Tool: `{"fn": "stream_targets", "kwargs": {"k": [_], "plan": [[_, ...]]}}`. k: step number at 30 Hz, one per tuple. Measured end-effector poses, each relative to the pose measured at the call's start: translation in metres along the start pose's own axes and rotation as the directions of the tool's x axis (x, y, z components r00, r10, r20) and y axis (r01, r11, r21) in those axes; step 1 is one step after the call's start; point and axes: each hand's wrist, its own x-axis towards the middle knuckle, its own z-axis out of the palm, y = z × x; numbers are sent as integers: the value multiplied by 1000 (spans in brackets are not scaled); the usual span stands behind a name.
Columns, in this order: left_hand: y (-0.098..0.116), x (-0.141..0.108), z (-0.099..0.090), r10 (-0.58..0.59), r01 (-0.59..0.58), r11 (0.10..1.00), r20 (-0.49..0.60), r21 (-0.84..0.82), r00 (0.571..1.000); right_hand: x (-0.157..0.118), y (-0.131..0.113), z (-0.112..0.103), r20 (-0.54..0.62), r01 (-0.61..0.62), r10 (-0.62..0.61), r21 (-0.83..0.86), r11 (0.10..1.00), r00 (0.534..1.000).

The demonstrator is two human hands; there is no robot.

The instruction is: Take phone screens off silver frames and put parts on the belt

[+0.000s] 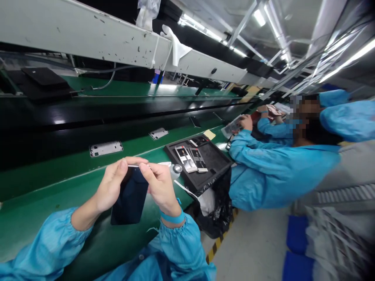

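Note:
Between my two hands is a dark, flat phone screen panel (130,201), tilted over the green bench, with a thin pale edge along its top. My left hand (113,183) grips its upper left corner, thumb on the near face. The upper right corner is pinched by my right hand (159,183), which has a blue band at the wrist. Most of my fingers are hidden behind the panel. Just beyond it, a silver phone frame (106,148) lies on the bench, and a second silver frame (159,133) lies farther right.
Right of my hands stands a black foam tray (215,166) holding several phone parts. A small metal-capped bottle (177,169) is beside it. A black plastic bag (222,210) hangs below. Co-workers in blue (278,171) sit farther right. A dark conveyor belt (67,119) runs behind.

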Motion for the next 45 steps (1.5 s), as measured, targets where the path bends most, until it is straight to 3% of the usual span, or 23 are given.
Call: {"fn": "stream_targets", "kwargs": {"k": [2,4,6,8,11,19,22,27,31,34,40,45], "plan": [[-3,5,1,-36,34,999,-51,-41,998,-1,5,2,-54,-3,3,15,1000,999],[-3,13,-2,-105,85,983,-116,-165,988,-7,15,4,-35,-24,25,13,1000,999],[2,21,-9,-173,109,944,-186,-313,967,-18,27,5,111,-60,63,-25,998,992],[9,28,-18,-216,102,906,-241,-412,946,-30,38,5,301,-103,110,-39,994,947],[17,32,-26,-245,81,878,-298,-471,923,-41,49,5,417,-123,100,28,992,903],[18,31,-20,-268,53,857,-355,-512,895,-39,65,12,404,-195,118,155,969,907],[17,29,-19,-230,16,871,-380,-490,896,-38,72,22,386,-225,142,178,958,911],[12,28,-18,-119,-94,904,-456,-417,882,-37,76,38,451,-290,173,203,935,876],[8,29,-18,-150,-47,913,-439,-406,886,-38,79,42,443,-299,177,223,928,879],[3,30,-18,-104,-65,939,-459,-338,882,-36,82,42,470,-311,158,268,912,869],[-7,46,6,-136,-63,949,-580,-309,803,-20,80,27,510,-386,161,373,844,845],[-17,84,43,-83,-74,950,-474,-303,877,-10,73,-12,356,-333,189,404,852,915]]}}
